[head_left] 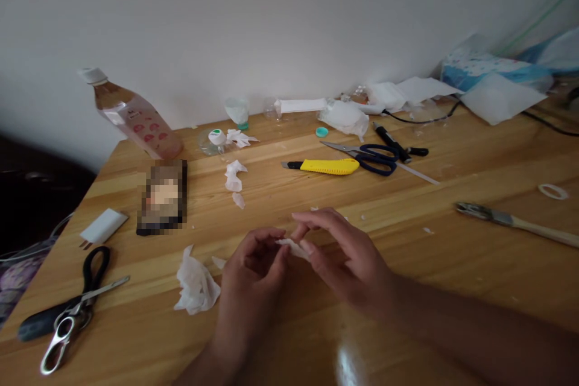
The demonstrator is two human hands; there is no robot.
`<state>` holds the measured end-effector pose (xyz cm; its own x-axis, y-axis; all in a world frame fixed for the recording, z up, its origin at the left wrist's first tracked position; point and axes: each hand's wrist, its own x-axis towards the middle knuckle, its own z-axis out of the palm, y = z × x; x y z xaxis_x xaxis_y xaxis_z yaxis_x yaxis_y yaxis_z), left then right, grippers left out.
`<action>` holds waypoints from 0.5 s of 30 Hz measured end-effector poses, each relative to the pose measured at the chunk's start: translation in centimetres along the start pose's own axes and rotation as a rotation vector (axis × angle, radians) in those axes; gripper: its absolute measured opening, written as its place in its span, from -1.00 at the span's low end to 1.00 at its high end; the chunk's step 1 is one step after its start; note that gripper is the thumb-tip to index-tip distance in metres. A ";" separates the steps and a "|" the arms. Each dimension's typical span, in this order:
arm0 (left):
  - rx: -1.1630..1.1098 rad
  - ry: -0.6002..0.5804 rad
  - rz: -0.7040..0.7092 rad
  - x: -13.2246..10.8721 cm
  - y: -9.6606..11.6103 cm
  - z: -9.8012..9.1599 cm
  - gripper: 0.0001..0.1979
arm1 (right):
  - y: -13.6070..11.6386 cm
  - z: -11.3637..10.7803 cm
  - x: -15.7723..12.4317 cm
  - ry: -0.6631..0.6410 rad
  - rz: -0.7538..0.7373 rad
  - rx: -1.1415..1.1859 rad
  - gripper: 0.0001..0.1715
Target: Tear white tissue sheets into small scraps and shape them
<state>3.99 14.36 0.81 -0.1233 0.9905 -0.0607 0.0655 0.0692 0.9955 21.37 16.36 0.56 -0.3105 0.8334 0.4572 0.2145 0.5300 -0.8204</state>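
Near the front middle of the table, my left hand [256, 280] pinches one end of a small twisted strip of white tissue [293, 247]. The thumb of my right hand [346, 259] lies at the strip's other end, with its fingers curved over it. Part of the strip is hidden by the fingers. Left of my left hand rests a crumpled white tissue [196, 283]. Beyond my hands lie a yellow utility knife [328, 166], its blade tip pointing left, and dark-blue-handled scissors [375, 157].
A tilted-looking drink bottle [136, 117], a phone [163, 199], a white charger [104, 226] and keys with small folding scissors [66, 325] are at the left. A paintbrush [511, 220] and white ring [552, 192] are at the right. Plastic scraps [346, 114] line the wall.
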 end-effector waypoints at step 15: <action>0.199 -0.028 0.153 -0.9 -1.3 -0.2 -0.65 | 0.1 0.2 0.3 -0.051 0.172 0.009 -0.65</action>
<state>3.81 13.40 -0.43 -0.0700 0.9939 0.0851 0.2757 -0.0627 0.9592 21.10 16.61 0.47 -0.3168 0.9023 0.2924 0.2603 0.3791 -0.8880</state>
